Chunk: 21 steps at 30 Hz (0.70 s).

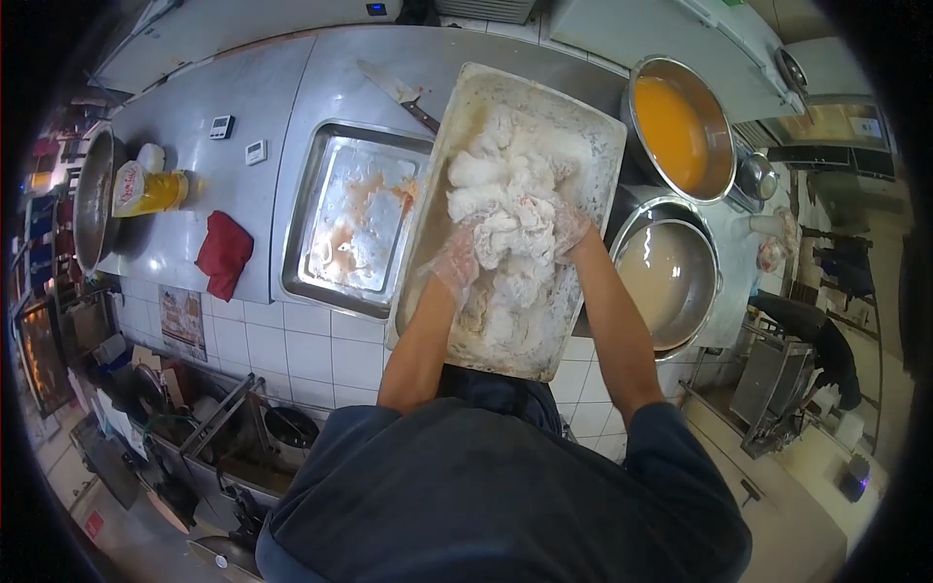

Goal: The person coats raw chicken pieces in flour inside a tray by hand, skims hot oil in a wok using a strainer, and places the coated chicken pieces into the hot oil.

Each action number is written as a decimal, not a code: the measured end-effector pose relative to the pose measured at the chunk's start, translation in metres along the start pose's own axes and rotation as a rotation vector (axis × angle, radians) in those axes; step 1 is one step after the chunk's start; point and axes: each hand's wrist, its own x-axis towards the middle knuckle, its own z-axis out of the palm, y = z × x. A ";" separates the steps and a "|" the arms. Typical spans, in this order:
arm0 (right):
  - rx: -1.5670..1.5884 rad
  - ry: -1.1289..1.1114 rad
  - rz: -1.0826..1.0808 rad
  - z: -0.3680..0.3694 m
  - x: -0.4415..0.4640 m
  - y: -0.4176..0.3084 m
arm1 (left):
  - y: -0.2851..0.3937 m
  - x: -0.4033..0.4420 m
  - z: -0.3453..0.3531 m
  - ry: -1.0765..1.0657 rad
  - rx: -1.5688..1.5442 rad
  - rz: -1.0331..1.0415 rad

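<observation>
A deep, pale tray (603, 146) in front of me holds white flour and several thickly coated pieces (476, 171), which look like raw chicken; the coating hides their exact kind. My left hand (457, 255), in a clear plastic glove, presses against the left side of a heaped clump of floured pieces (520, 233). From the right, my right hand (575, 233) grips the same clump, its glove dusted white. Flour partly hides the fingertips of both hands. Left of the flour tray, a steel tray (335, 219) carries reddish wet residue.
At the right stand a bowl of orange liquid (671, 126) and a bowl of cloudy liquid (653, 277). A knife (394, 89) lies behind the trays. Further left are a red cloth (224, 255), two small timers, a yellow oil container (151, 190) and a wide metal bowl (95, 199).
</observation>
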 end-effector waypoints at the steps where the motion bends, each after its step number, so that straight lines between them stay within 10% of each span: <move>1: -0.033 0.008 -0.038 0.006 -0.006 0.003 | 0.003 -0.006 0.000 0.041 0.024 0.010; 5: -0.578 0.312 -0.404 0.030 -0.014 0.011 | 0.019 -0.021 0.022 0.260 0.257 0.023; 9: 0.085 0.274 -0.300 0.051 -0.029 0.000 | 0.016 -0.030 0.050 0.528 0.612 -0.060; 14: 0.282 0.149 -0.516 0.091 -0.064 -0.002 | -0.029 0.011 -0.109 -0.098 0.982 0.504; 17: -2.039 1.074 -0.771 0.010 -0.050 0.044 | -0.025 -0.019 -0.094 0.315 1.740 0.336; 19: -2.092 1.242 -0.487 -0.079 -0.013 0.097 | -0.022 -0.041 -0.069 0.579 2.078 0.105; 21: -1.485 1.417 -0.726 0.001 -0.017 0.093 | -0.023 -0.051 -0.060 0.560 2.062 -0.026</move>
